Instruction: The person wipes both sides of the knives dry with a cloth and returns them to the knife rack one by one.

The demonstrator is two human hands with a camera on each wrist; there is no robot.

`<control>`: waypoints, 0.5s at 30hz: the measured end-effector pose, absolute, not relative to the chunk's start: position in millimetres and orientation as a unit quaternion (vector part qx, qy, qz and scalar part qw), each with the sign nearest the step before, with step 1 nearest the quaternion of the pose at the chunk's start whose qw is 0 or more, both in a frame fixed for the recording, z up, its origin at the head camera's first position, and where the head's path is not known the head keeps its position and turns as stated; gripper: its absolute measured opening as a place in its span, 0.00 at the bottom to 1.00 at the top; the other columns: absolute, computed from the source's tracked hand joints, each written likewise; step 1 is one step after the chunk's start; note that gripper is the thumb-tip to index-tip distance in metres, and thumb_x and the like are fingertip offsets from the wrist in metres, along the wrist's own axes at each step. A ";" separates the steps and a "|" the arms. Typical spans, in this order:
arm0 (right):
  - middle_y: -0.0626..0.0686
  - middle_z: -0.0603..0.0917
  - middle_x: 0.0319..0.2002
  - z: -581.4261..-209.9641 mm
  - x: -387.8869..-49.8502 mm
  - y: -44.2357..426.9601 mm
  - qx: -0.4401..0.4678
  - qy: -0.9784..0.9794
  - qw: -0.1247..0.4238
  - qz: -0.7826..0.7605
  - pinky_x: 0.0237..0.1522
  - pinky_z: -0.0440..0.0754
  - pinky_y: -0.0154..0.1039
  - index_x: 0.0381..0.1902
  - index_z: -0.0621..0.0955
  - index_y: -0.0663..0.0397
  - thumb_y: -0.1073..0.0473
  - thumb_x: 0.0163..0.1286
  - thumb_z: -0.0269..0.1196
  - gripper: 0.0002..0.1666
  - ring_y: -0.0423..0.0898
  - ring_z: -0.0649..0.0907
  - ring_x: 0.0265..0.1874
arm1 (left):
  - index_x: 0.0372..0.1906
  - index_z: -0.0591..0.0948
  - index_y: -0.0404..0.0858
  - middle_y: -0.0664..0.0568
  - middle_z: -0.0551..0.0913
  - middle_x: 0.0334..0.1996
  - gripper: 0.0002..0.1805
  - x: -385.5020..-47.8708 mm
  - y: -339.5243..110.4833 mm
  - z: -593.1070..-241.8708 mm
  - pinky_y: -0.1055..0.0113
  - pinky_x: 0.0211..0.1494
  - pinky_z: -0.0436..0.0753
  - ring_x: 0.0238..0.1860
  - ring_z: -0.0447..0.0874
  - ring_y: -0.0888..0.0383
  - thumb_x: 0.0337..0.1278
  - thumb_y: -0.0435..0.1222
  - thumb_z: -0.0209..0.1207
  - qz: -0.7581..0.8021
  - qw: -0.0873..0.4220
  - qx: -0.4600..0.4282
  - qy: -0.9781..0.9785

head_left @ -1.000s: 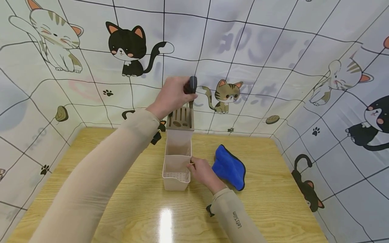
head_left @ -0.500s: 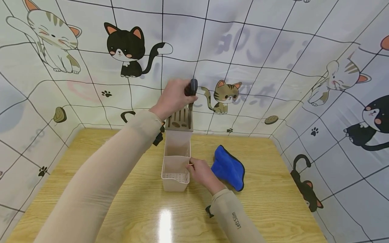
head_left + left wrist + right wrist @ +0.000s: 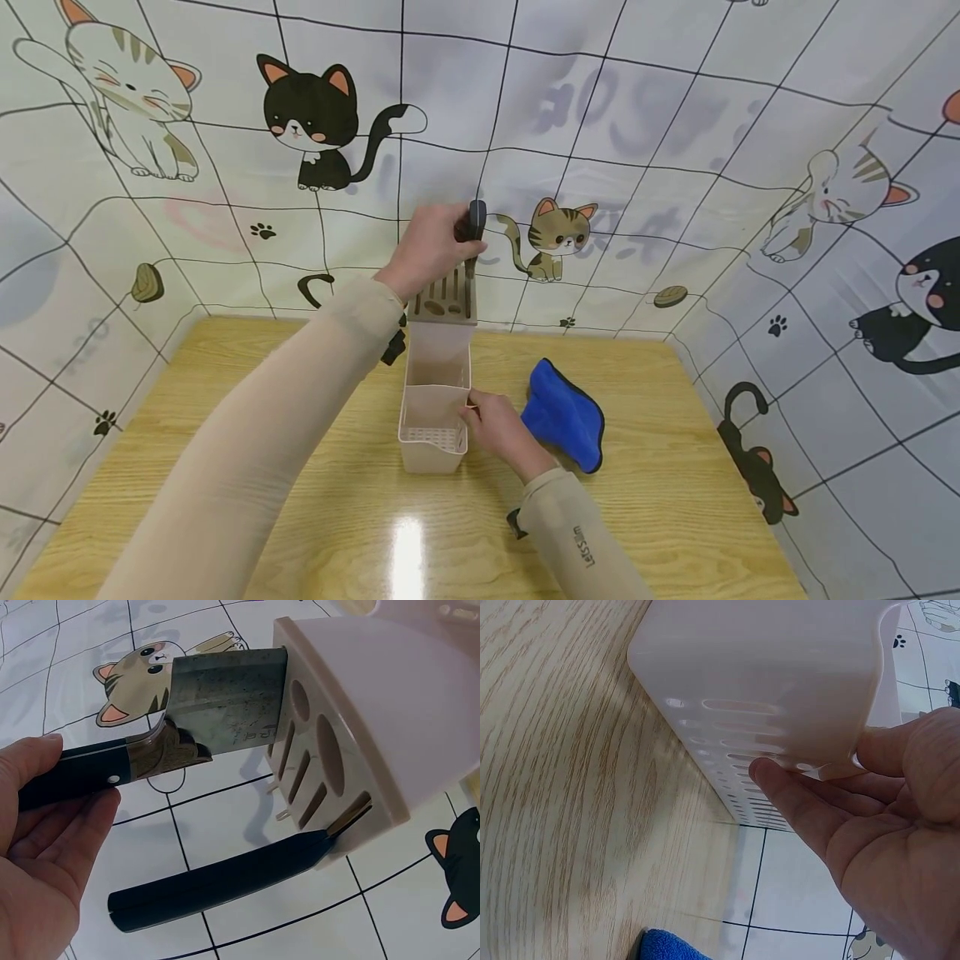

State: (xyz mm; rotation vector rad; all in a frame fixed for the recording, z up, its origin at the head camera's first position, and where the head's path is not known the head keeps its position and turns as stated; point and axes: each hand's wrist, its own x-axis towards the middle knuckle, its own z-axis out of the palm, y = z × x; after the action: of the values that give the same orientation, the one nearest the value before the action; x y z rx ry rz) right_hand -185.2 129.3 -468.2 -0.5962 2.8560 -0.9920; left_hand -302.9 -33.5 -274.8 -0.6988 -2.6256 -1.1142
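My left hand (image 3: 431,250) grips the dark handle of a cleaver (image 3: 229,697). The blade's far end sits in a slot at the edge of the slotted top of a pale pink knife holder (image 3: 435,458); much of the blade shows outside. A second black handle (image 3: 225,881) sticks out of the slot at the opposite edge; what it belongs to is hidden inside. Lower down, my right hand (image 3: 498,425) pinches the rim of the holder's side wall, thumb inside and fingers against the perforated outside. The holder stands upright on the table.
A blue cloth with a dark edge (image 3: 566,417) lies on the wooden table (image 3: 637,517), just right of my right hand. Behind the holder rises a wall covering printed with cats and grid lines (image 3: 630,108), which continues along both sides.
My left hand has moved slightly down with the cleaver, bringing its handle a little closer to the slotted top. The right hand keeps its hold on the holder.
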 end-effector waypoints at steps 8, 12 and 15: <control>0.53 0.83 0.29 -469.1 -185.4 130.1 -0.197 0.926 0.027 -0.320 0.26 0.73 0.33 0.42 0.83 0.64 0.65 0.78 0.59 0.07 0.42 0.75 0.24 | 0.50 0.84 0.33 0.42 0.89 0.46 0.14 -311.1 -31.3 -285.4 0.58 0.52 0.82 0.45 0.86 0.51 0.65 0.36 0.69 -0.381 0.094 -0.231 -0.890; 0.54 0.84 0.29 -468.0 -184.8 129.5 -0.196 0.926 0.027 -0.322 0.28 0.75 0.33 0.42 0.83 0.64 0.66 0.78 0.59 0.07 0.42 0.76 0.26 | 0.50 0.84 0.33 0.42 0.88 0.47 0.14 -314.2 -30.6 -290.9 0.58 0.52 0.83 0.46 0.85 0.51 0.66 0.36 0.68 -0.381 0.093 -0.228 -0.891; 0.54 0.84 0.30 -467.5 -184.6 129.3 -0.197 0.926 0.023 -0.321 0.28 0.75 0.34 0.42 0.83 0.65 0.66 0.77 0.59 0.07 0.43 0.77 0.26 | 0.49 0.84 0.32 0.42 0.88 0.47 0.13 -314.4 -29.2 -292.7 0.59 0.51 0.83 0.45 0.85 0.51 0.66 0.36 0.68 -0.382 0.090 -0.226 -0.892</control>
State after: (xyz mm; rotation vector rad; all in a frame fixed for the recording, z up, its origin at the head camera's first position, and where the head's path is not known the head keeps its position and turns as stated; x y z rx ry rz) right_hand -184.6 129.3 -467.5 -0.6097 2.8673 -0.9939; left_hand -314.4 -29.2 -292.7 -0.6718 -2.6514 -1.1370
